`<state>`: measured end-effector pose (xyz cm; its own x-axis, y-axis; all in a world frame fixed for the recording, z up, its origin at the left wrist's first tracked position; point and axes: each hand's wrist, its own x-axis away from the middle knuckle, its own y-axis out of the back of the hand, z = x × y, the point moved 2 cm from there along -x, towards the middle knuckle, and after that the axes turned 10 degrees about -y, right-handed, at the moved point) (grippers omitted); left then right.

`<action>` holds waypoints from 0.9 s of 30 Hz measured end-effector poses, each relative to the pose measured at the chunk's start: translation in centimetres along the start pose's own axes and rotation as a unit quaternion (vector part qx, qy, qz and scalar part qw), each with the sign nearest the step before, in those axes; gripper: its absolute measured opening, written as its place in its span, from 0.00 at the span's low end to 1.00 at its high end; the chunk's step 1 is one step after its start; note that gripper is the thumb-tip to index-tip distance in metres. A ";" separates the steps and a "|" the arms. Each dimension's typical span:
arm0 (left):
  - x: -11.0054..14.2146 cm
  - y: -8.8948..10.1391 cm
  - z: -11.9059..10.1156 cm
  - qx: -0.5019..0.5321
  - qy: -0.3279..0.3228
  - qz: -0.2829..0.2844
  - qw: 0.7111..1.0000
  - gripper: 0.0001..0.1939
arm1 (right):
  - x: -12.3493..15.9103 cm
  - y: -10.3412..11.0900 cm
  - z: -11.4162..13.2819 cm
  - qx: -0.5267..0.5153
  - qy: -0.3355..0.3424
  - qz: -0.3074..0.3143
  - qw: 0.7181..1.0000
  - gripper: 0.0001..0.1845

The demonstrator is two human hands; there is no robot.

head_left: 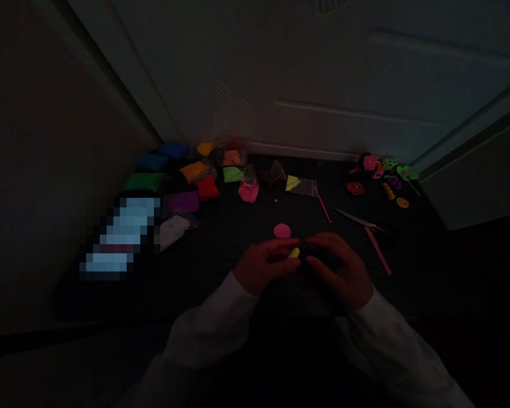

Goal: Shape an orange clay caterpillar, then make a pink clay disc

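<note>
Between the thumb and fingers of my left hand [258, 267] is a small yellow piece of modelling clay [294, 253], rounded at its end. My right hand [345, 273] hovers just to its right, thumb and fingers apart, with nothing visible between them. Just beyond my left fingertips a flat pink clay disc [282, 230] lies on the dark table. Farther back is an opened bag of pale yellow clay [293, 183], and a thin pink tool [323, 205] lies against its right end. The light is very dim.
Scissors [357, 219] and a flat pink tool [378, 252] lie beyond my right hand. Finished clay flowers [370, 163] sit at the back right. Bagged clay, such as a red pack [207, 187], fills the back left, near a blurred-out bright screen [121, 238]. A panelled wall [323, 79] rises behind.
</note>
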<state>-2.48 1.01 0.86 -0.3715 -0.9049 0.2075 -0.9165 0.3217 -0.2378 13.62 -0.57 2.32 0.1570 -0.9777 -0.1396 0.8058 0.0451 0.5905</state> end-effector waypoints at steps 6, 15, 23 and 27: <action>-0.1 0.4 1.1 -0.031 -0.005 0.027 0.999 0.11 | -0.2 0.3 0.2 0.010 0.060 0.137 0.989 0.15; 0.0 -0.3 1.7 -0.390 -0.210 0.014 0.897 0.10 | -1.1 3.2 -4.4 0.245 -0.019 -0.056 0.968 0.13; 0.0 -1.6 3.4 -0.544 -0.301 0.032 0.783 0.11 | 2.8 8.5 -10.2 0.373 -0.205 -0.192 0.884 0.18; -0.1 -2.1 3.3 -0.575 -0.303 0.031 0.759 0.10 | 2.8 8.6 -10.2 0.402 -0.204 -0.186 0.873 0.16</action>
<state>-0.08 -0.48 -1.78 -0.6022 -0.7279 -0.3278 -0.5527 0.0839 0.8292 26.76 -0.83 -1.10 -0.3787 -0.8932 -0.2424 0.0704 -0.2889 0.9548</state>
